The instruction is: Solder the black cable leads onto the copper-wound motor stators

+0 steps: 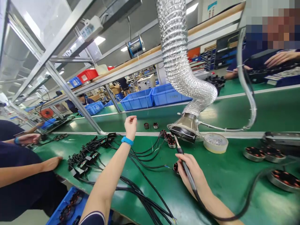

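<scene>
My right hand (198,172) grips a soldering iron (189,175) like a pen, its tip pointing up beside small motor stators (172,142) with copper windings. Another stator (175,168) sits partly hidden behind my right fingers. My left hand (130,126), with a blue wristband (127,140), is raised above the bench, fingers pinched together; what they hold, if anything, I cannot make out. A thin wire hangs from the spool (136,47) to the right of that hand. Black cables (142,165) run across the green bench between my arms, some reaching the stators.
A fume extraction hood (185,126) on a silver duct (175,47) hangs low by the iron tip. Right of it lie a tape roll (215,142) and larger stators (254,154). Bundled connectors (86,156) lie left. Co-workers' hands (52,163) show left and far right.
</scene>
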{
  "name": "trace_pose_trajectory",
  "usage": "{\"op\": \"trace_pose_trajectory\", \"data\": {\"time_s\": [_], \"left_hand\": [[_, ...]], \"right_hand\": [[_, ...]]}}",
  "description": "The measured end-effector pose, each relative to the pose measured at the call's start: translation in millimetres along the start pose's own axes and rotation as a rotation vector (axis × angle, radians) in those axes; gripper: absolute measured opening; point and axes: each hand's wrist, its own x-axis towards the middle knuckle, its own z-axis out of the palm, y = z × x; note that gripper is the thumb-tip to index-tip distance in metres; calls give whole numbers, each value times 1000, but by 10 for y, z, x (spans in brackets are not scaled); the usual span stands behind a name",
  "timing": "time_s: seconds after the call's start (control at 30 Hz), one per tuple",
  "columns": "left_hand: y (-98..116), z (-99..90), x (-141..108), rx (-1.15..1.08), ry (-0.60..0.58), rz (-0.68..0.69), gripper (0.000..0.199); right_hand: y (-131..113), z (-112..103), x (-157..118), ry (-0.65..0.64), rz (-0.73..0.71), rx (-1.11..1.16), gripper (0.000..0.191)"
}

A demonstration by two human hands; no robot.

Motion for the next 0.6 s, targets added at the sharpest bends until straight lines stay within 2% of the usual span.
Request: {"op": "trace_pose_trajectory", "data": {"time_s": [0.07, 0.13, 0.3, 0.43, 0.6], "left_hand": [[-223, 130, 223, 113, -41, -60, 39], [-397, 315, 357, 174, -166, -45, 40], [-602, 732, 521, 380, -486, -7, 69], [-662, 815, 662, 552, -577, -4, 68], [-705, 824, 733, 656, -597, 23, 63]], "right_hand": [[9, -24, -14, 41, -70, -70, 35], [34, -52, -33, 47, -149, -137, 39], [113, -113, -60, 58, -248, -291, 36], [99, -130, -56, 91, -276, -324, 34], [33, -140, -29, 110, -302, -324, 35]]}}
